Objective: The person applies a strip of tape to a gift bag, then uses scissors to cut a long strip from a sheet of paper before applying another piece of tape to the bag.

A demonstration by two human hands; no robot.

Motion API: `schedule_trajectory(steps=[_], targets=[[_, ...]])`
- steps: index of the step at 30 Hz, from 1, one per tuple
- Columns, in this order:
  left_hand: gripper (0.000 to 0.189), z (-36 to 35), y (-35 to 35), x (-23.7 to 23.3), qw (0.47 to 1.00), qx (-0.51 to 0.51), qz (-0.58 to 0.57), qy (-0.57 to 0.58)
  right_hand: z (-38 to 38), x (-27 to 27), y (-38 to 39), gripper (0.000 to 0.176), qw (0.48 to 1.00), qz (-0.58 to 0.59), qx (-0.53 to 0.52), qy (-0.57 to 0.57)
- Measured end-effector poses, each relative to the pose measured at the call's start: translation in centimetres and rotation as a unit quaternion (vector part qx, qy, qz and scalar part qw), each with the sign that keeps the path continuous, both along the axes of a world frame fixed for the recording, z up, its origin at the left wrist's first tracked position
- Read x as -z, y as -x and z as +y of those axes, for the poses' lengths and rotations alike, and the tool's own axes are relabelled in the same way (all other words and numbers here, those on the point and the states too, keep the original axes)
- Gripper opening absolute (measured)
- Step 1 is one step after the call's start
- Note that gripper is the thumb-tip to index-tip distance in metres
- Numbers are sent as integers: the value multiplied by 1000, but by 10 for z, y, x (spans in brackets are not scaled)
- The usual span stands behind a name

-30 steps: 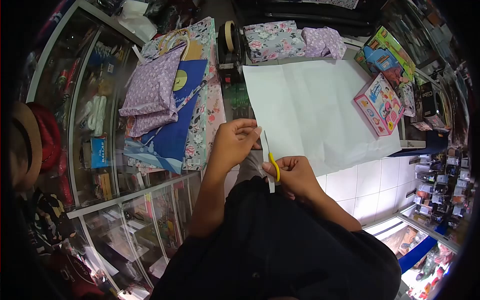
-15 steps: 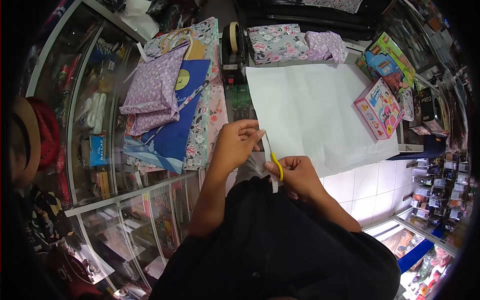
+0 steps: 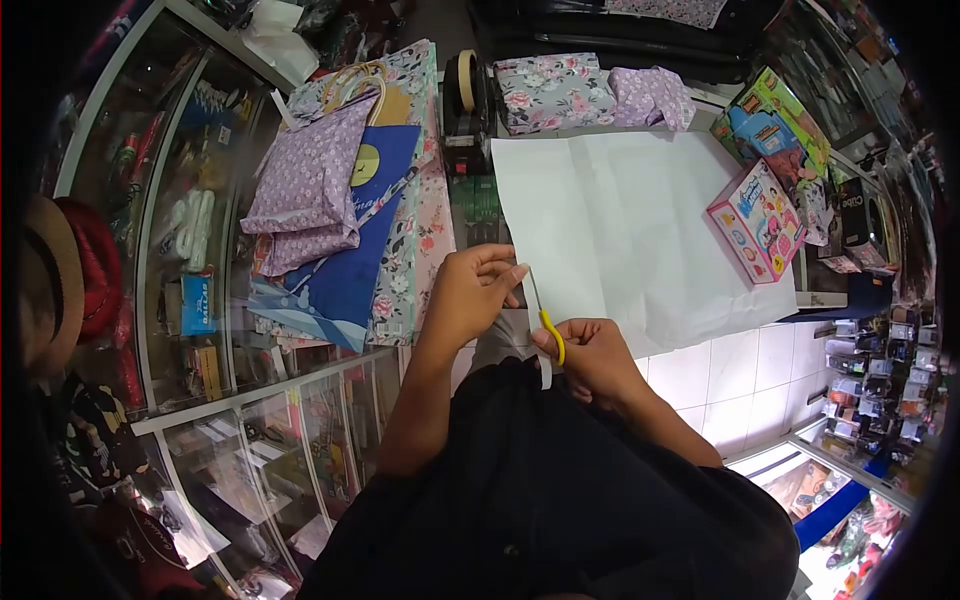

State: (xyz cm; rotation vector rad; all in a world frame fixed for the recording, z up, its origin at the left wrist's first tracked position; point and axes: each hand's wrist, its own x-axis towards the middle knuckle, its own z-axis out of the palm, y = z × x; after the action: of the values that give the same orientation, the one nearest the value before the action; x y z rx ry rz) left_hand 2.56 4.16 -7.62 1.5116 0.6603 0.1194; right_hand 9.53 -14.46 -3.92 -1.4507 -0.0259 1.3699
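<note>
A large white sheet of paper (image 3: 640, 230) lies spread over the counter in front of me. At its left edge my left hand (image 3: 478, 292) pinches the paper between thumb and fingers. My right hand (image 3: 592, 358) grips yellow-handled scissors (image 3: 551, 340), their thin blades pointing away from me along the paper's left edge, close to my left fingertips. A narrow white strip (image 3: 546, 375) hangs below the scissors, against my dark shirt. Whether the blades are apart is too small to tell.
A pink toy box (image 3: 757, 222) rests on the sheet's right side, near a green box (image 3: 790, 110). Floral wrapped parcels (image 3: 555, 92) lie behind it. To the left are a tape dispenser (image 3: 466, 110), a purple floral parcel (image 3: 308, 185) and a blue bag (image 3: 395, 150), beside glass display cases.
Both hands stay nearly in place. The scissors have tilted slightly, and the hanging strip has shifted a little to the left.
</note>
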Motion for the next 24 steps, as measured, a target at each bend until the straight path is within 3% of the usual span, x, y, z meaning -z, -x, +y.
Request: schedule_trajectory(steps=[24], targets=[[38, 1, 0, -2, 1000, 14, -4, -15, -3, 12, 3, 38, 1000, -1, 21, 1]])
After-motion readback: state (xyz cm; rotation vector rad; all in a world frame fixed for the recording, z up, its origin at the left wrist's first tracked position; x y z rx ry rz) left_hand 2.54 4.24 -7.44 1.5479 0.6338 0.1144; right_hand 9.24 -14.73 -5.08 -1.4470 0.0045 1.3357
